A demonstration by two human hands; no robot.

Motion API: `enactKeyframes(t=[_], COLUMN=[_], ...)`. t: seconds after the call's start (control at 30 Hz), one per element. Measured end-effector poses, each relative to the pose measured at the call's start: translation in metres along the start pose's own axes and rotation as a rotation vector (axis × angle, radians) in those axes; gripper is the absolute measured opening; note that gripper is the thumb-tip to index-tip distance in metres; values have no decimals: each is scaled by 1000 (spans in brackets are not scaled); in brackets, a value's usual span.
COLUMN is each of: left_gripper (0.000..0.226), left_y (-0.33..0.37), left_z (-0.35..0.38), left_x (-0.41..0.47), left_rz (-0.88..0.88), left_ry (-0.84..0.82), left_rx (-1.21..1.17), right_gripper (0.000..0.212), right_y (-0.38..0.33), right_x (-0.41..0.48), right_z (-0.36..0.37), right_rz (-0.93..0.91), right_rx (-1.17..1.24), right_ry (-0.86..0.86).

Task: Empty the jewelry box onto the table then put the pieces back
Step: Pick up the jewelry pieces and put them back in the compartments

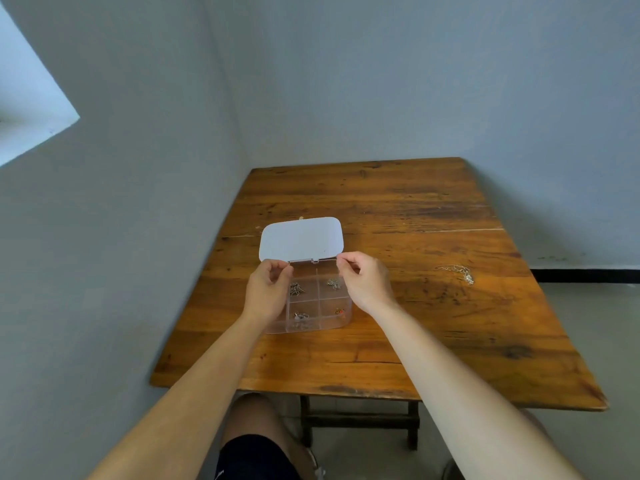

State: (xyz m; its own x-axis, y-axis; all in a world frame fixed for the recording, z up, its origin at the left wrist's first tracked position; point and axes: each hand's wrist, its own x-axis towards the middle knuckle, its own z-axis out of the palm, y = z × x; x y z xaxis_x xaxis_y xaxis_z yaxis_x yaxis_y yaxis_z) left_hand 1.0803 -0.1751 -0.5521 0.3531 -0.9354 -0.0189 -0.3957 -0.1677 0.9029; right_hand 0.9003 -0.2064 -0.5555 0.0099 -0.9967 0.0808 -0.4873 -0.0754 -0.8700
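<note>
Left hand [268, 289] pinches left end of clear jewelry box [313, 303] back rim, near table [398, 341] left edge. White lid [301, 239] open behind. Right hand [363, 282] pinches right end. Necklace [457, 271] lies well apart rightward; broad bare wood there.

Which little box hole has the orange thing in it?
The near right compartment holds the orange piece; the other filled ones hold silvery bits.

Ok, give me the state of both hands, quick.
Left hand: closed, fingers pinching the far left corner of the clear jewelry box.
Right hand: closed, pinching the far right corner.
</note>
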Motion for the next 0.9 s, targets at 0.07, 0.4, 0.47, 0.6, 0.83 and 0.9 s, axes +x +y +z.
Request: enactKeyframes(t=[0.07,0.4,0.47,0.6,0.83,0.9], left_gripper=[16,39,40,42,45,47], left_y=[0,33,46,68,56,45], left_z=[0,30,45,79,137,145], left_x=[0,-18,-24,-40,-57,-56], left_rz=[6,134,197,318,453,477], left_ry=[-3,-72,-108,-199,-366,-396], left_rx=[-5,-45,-50,-29,145,262], right_gripper=[26,27,28,29,36,41], right_y=[-1,9,18,43,94,103], right_x=[-3,-33,-39,-50,-60,-55], right_z=[-3,-56,-78,-120,-155,-159], right_rz=[3,7,41,114,248,276], right_rx=[12,-66,-96,-137,-256,-320], right_ry=[-9,-9,13,75,204,227])
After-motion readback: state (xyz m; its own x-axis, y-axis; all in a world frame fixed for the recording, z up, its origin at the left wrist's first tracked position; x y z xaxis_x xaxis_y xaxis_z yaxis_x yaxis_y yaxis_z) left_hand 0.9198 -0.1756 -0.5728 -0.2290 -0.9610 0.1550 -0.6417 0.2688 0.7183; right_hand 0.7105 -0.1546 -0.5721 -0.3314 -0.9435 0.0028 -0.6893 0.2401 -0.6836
